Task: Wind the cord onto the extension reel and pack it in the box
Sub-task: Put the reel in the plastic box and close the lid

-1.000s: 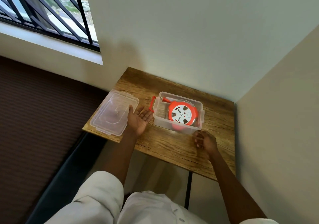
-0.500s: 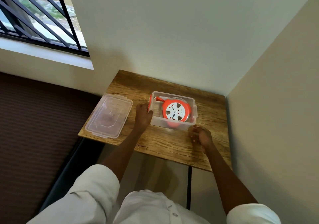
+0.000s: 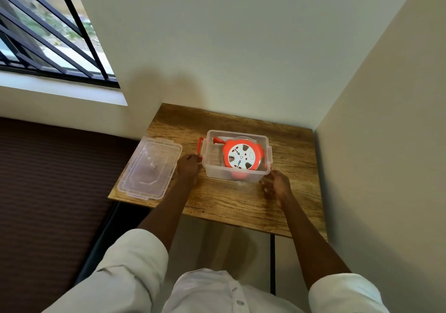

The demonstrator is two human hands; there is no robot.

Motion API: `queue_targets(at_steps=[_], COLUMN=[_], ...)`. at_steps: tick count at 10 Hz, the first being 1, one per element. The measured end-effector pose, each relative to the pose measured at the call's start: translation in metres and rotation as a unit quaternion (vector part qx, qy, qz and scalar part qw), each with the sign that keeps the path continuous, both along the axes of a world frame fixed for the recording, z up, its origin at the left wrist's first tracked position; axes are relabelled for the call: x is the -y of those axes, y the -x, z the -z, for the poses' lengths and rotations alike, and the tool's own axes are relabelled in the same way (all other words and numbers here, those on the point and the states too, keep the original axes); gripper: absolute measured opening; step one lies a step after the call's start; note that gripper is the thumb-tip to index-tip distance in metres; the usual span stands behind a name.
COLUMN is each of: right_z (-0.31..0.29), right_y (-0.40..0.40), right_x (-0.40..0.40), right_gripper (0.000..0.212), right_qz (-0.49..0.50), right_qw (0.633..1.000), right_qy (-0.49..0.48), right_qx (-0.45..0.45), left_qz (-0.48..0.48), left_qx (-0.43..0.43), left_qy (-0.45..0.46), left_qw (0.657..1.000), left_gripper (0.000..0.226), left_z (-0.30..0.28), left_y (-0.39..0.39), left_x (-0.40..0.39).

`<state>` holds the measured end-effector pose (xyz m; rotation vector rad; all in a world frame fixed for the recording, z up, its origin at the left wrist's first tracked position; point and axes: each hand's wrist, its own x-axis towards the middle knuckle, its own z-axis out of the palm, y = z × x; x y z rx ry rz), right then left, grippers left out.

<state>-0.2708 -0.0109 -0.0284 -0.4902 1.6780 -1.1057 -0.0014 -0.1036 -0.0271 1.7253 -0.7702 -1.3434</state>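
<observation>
Clear plastic box (image 3: 241,180) on a wood-grain worktop (image 3: 229,204), one round orange-and-white reel (image 3: 242,157) lying inside.
One ribbed clear lid (image 3: 149,167) sits at nine o'clock of the box. Left hand (image 3: 189,167) curls against the box's left end by its orange latch (image 3: 199,147); right hand (image 3: 277,186), loosely curled and blurred, holds nothing at five o'clock.

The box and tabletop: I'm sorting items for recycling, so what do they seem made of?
The clear rectangular box looks like glossy transparent plastic: the orange reel shows through its walls. The brown tabletop shows wood grain with a smooth sheen; solid wood or printed laminate, I can't tell.
</observation>
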Motion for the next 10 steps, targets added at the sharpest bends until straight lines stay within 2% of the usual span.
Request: queue_targets(at_steps=[1, 2, 4, 5, 6, 7, 8, 9, 10], right_z=[0.003, 0.004, 0.005, 0.006, 0.011, 0.018, 0.021, 0.019, 0.018], right_y=[0.002, 0.004, 0.007, 0.009, 0.01, 0.009, 0.008, 0.008, 0.01], right_x=[0.003, 0.004, 0.008, 0.007, 0.006, 0.005, 0.005, 0.004, 0.003], right_gripper=[0.029, 0.028, 0.029, 0.026, 0.025, 0.025, 0.025, 0.025, 0.025], right_qz=[0.004, 0.005, 0.003, 0.005, 0.015, 0.023, 0.028, 0.025, 0.02], right_qw=[1.0, 1.0, 1.0, 1.0, 0.999, 0.999, 0.999, 0.999, 1.0], right_qy=[-0.011, -0.019, -0.009, -0.007, -0.004, -0.011, -0.015, -0.015, -0.019], right_qx=[-0.003, -0.003, 0.014, 0.022, 0.032, 0.024, 0.026, 0.017, 0.007], left_qz=[-0.011, 0.002, -0.007, -0.056, -0.182, -0.278, -0.321, -0.26, -0.205], left_qx=[-0.119, -0.174, -0.271, -0.195, 0.007, 0.186, 0.178, 0.119, 0.13], left_qy=[-0.084, -0.104, -0.099, -0.073, 0.013, 0.011, -0.1, -0.202, -0.165], left_qw=[0.989, 0.979, 0.957, 0.977, 0.983, 0.942, 0.925, 0.937, 0.956], left_gripper=[0.013, 0.012, 0.027, 0.031, 0.026, 0.026, 0.05, 0.064, 0.046], left_z=[-0.006, -0.014, -0.014, -0.006, 0.006, 0.016, 0.023, 0.028, 0.03], left_y=[-0.001, -0.001, -0.014, -0.028, -0.053, -0.085, -0.113, -0.128, -0.13], left_x=[-0.004, -0.009, -0.017, -0.025, -0.036, -0.046, -0.05, -0.057, -0.064])
